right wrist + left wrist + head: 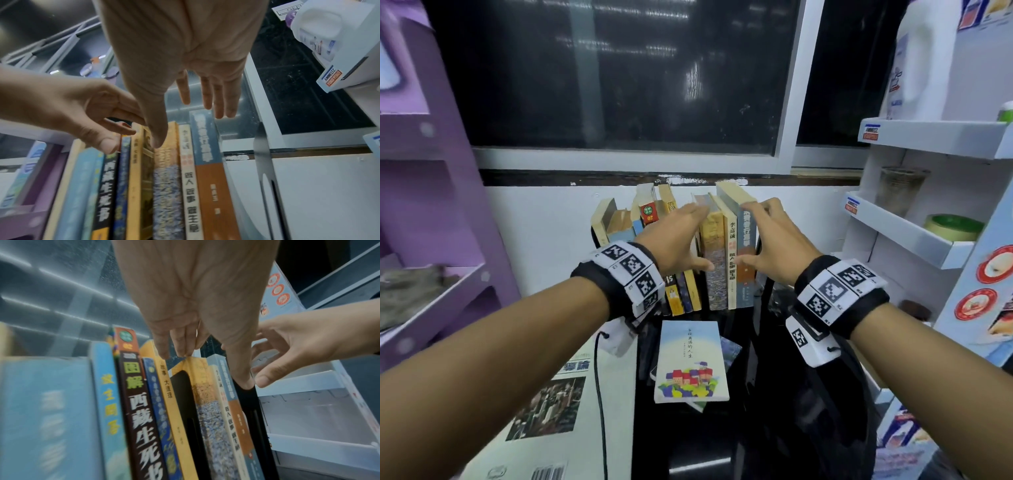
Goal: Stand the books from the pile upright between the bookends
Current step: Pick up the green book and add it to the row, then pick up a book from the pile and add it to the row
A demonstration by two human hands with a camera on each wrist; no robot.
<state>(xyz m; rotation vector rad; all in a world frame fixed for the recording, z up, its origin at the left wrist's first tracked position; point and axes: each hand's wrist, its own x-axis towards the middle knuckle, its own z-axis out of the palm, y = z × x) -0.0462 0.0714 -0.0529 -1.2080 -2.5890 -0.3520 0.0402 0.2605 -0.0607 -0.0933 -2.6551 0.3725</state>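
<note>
The row of upright books (702, 246) stands at the back edge of the dark table (774, 394), against the white wall. The left hand (674, 236) reaches over the row, straight fingers (180, 344) touching the top of the yellow-and-blue book (714, 260). The right hand (774, 240) hovers spread wide beside the blue-and-orange book (207, 162), holding nothing. The pile (690, 363) lies flat nearer the table's front edge, below both wrists.
</note>
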